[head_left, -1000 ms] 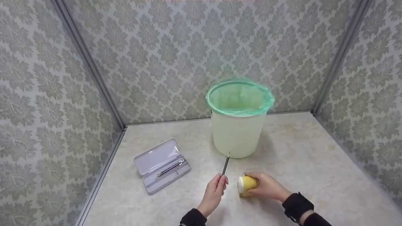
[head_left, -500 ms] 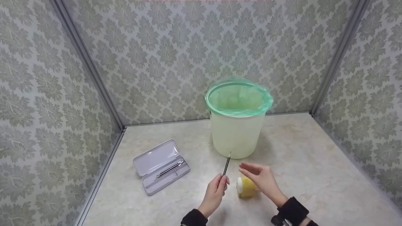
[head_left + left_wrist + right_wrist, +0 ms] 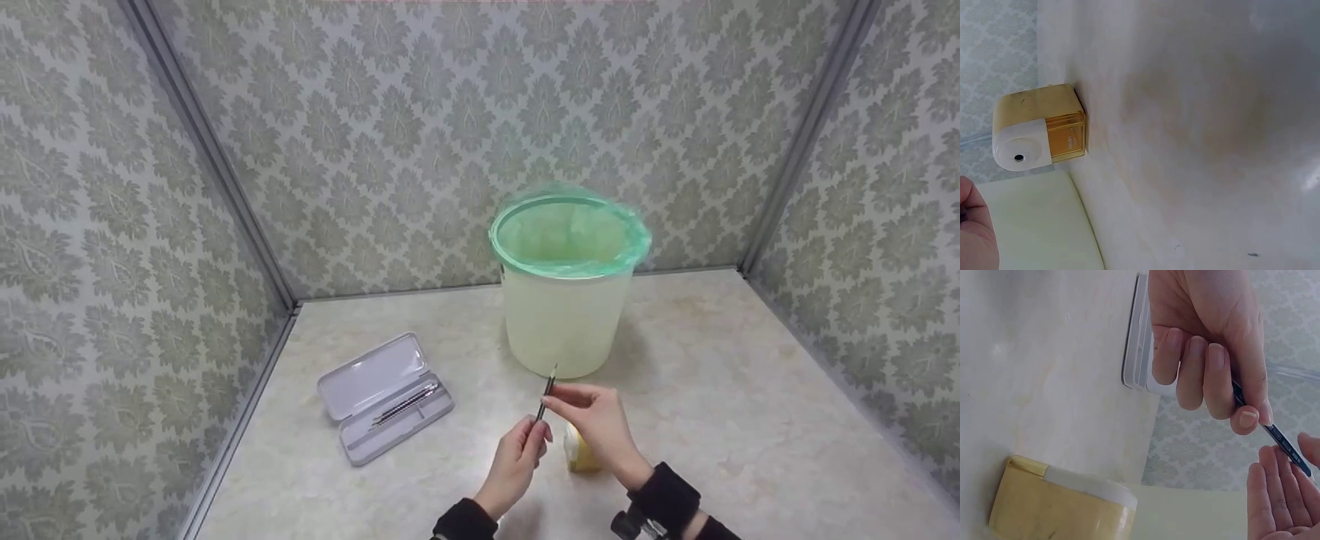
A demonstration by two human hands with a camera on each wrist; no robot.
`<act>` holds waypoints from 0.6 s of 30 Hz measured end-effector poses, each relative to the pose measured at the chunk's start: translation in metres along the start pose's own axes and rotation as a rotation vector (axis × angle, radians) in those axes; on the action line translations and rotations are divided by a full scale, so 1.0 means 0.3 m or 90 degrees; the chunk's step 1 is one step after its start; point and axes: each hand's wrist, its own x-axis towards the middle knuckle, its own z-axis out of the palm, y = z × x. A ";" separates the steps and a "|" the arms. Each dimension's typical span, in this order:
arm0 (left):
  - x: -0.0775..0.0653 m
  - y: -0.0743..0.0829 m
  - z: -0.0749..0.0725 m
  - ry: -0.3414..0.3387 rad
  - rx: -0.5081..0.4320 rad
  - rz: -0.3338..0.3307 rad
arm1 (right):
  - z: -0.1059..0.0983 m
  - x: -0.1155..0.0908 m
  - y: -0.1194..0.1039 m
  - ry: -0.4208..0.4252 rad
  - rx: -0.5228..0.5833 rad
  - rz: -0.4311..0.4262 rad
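Note:
My left hand point(image 3: 516, 461) grips the lower part of a dark pencil point(image 3: 548, 388), whose pale sharpened tip points up and away. My right hand point(image 3: 600, 424) pinches that pencil higher up between thumb and fingers. In the right wrist view, the left hand point(image 3: 1207, 343) has curled fingers round the pencil point(image 3: 1282, 440), and the right hand point(image 3: 1278, 500) meets its other end. Just under the right hand, partly covered by it, stands a yellow-and-white pencil sharpener point(image 3: 579, 452). The left wrist view shows this sharpener point(image 3: 1044, 130) upright, its round hole facing out, with part of the left hand point(image 3: 976, 230) nearby.
Behind the hands stands a pale wastebasket point(image 3: 564, 322) with a green bag over its rim. To the left lies a hinged pencil case point(image 3: 375, 375), lid up, with pencils point(image 3: 405, 405) inside. Patterned walls point(image 3: 450, 135) enclose the table on the back and sides.
My right hand has let go of the sharpener, moved up and left, and taken hold of the pencil. The left hand has kept its grip on the pencil, barely moving.

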 end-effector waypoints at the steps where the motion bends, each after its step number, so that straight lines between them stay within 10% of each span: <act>1: 0.000 -0.001 -0.001 -0.001 -0.001 0.005 | 0.003 0.001 0.001 0.002 0.003 -0.002; 11: 0.000 0.010 -0.012 -0.024 0.002 -0.028 | 0.011 0.007 0.007 -0.026 0.002 -0.021; 18: -0.004 0.012 -0.030 -0.028 0.073 0.022 | 0.012 0.005 -0.004 -0.063 -0.030 -0.103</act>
